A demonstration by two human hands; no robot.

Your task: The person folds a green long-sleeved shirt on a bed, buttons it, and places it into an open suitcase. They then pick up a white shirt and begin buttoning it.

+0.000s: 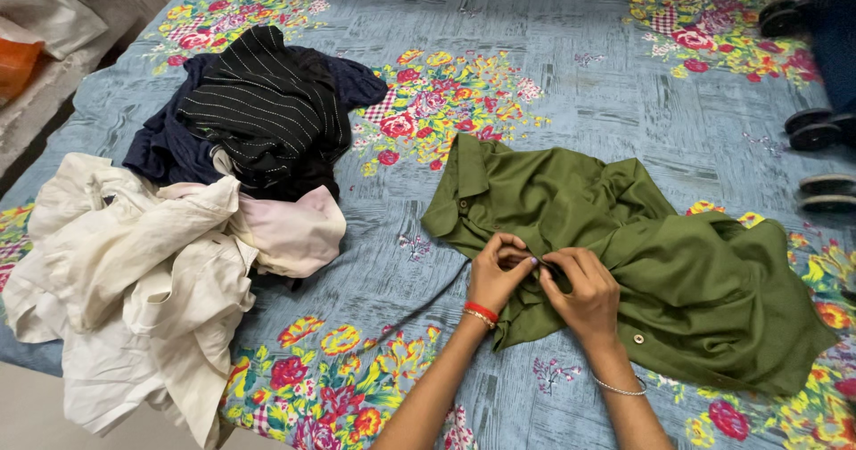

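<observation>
An olive green shirt (642, 254) lies spread and rumpled on a blue floral bedsheet (553, 75), its collar toward the upper left. My left hand (496, 276), with a red bangle at the wrist, pinches the shirt's front placket. My right hand (584, 294), with a thin silver bracelet, grips the same placket right beside it. The fingertips of both hands meet at one spot on the fabric. A pale button shows just below my right hand.
A heap of cream and pink clothes (152, 272) lies at the left edge of the bed. Behind it sits a pile of dark navy and black striped garments (259, 111). Dark round wheel-like objects (816, 133) are at the right edge.
</observation>
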